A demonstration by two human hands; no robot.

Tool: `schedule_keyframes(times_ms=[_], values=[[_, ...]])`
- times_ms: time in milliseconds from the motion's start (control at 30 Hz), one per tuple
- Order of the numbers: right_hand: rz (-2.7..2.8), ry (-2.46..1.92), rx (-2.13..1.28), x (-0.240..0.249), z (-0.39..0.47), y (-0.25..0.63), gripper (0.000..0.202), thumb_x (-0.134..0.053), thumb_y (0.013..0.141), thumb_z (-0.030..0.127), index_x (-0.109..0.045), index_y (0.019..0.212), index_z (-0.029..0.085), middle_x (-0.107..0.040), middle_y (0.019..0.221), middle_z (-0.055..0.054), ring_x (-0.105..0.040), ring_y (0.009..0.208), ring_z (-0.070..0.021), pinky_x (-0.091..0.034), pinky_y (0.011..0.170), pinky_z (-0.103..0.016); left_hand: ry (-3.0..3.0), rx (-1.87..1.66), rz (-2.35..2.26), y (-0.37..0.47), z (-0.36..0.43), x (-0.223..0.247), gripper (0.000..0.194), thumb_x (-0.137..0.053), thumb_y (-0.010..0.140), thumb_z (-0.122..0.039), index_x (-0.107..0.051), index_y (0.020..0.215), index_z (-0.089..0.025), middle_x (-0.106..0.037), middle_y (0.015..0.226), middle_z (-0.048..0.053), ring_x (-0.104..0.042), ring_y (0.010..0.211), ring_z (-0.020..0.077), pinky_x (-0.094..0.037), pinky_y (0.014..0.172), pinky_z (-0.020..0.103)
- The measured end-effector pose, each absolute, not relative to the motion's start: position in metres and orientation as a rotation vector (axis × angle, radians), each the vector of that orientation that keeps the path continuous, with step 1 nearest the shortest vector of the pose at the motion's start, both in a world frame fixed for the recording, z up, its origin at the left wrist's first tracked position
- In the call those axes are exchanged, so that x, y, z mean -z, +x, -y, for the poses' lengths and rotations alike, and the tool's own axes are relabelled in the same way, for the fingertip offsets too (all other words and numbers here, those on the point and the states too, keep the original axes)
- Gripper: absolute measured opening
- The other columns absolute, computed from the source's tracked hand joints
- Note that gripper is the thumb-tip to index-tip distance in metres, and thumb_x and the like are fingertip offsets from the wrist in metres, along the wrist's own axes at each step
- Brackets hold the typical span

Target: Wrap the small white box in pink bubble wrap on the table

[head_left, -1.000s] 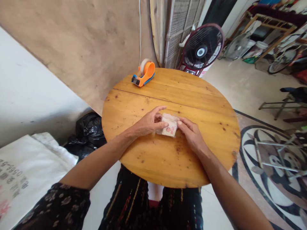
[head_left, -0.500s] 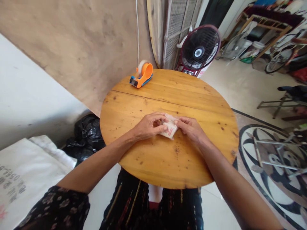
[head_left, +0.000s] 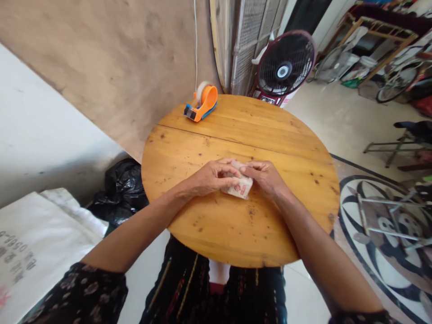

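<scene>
We find a small wrapped packet (head_left: 243,185) held from two sides
We see it on or just above the near part of the round wooden table (head_left: 202,229), likely there for even reach; the left hand (head_left: 218,176) holds its left side between thumb and bent fingers, seemingly to steady it, while the right hand (head_left: 263,174) pinches its far edge narrowly, perhaps to control the wrapping; the tape dispenser (head_left: 203,104) stands well apart at the far side, which leaves working room
</scene>
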State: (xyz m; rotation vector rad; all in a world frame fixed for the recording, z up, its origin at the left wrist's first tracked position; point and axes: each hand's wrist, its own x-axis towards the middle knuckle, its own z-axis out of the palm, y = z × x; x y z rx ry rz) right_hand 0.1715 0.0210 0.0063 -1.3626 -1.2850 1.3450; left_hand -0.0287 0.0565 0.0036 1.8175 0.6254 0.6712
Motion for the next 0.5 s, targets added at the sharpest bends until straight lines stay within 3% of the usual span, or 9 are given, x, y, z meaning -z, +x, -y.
schedule_keyframes(times_ms=[100,200,300,367,500], values=[[1.333,-1.374,-1.297,-0.008,-0.021,0.17,0.031,-0.073,0.069,0.049,-0.066,0.063,0.019,-0.06,0.057,0.003,-0.05,0.053,-0.0121,-0.041,0.054,-0.027,1.718,-0.661,-0.592,-0.026,-0.056,-0.002,0.02,-0.068,0.08,-0.033,-0.073,0.092,-0.019,-0.065,0.113,0.007,-0.063,0.098,0.019,-0.049,0.083,0.03],[1.377,-1.38,-1.293,-0.01,-0.019,0.175,0.034,-0.07,0.073,0.052,-0.068,0.071,0.018,-0.062,0.061,0.002,-0.053,0.054,-0.0119,-0.043,0.055,-0.026,1.636,-0.667,-0.621,-0.025,-0.055,0.0,0.023,-0.066,0.081,-0.037,-0.072,0.093,-0.017,-0.067,0.1,0.006,-0.061,0.08,0.0137,-0.048,0.069,0.024],[1.383,-1.366,-1.282,-0.014,-0.012,0.181,0.038,-0.069,0.076,0.051,-0.069,0.096,0.019,-0.071,0.081,-0.002,-0.064,0.072,-0.0163,-0.05,0.068,-0.03,1.638,-0.692,-0.649,-0.024,-0.055,0.002,0.024,-0.066,0.081,-0.037,-0.07,0.093,-0.016,-0.065,0.094,0.004,-0.058,0.074,0.011,-0.045,0.064,0.022],[1.41,-1.366,-1.272,-0.017,-0.007,0.183,0.052,-0.073,0.073,0.048,-0.063,0.116,0.021,-0.072,0.099,-0.006,-0.067,0.087,-0.0201,-0.053,0.078,-0.034,1.612,-0.688,-0.644,-0.023,-0.054,0.003,0.026,-0.066,0.082,-0.036,-0.067,0.097,-0.015,-0.064,0.09,0.003,-0.057,0.07,0.0098,-0.044,0.062,0.021],[1.489,-1.416,-1.226,-0.019,0.0,0.18,0.079,-0.08,0.067,0.043,-0.049,0.136,0.021,-0.069,0.116,-0.01,-0.068,0.092,-0.0232,-0.056,0.078,-0.037,1.505,-0.702,-0.616,-0.022,-0.053,0.006,0.041,-0.066,0.082,-0.034,-0.055,0.118,-0.017,-0.065,0.09,0.002,-0.06,0.074,0.0106,-0.046,0.065,0.021]])
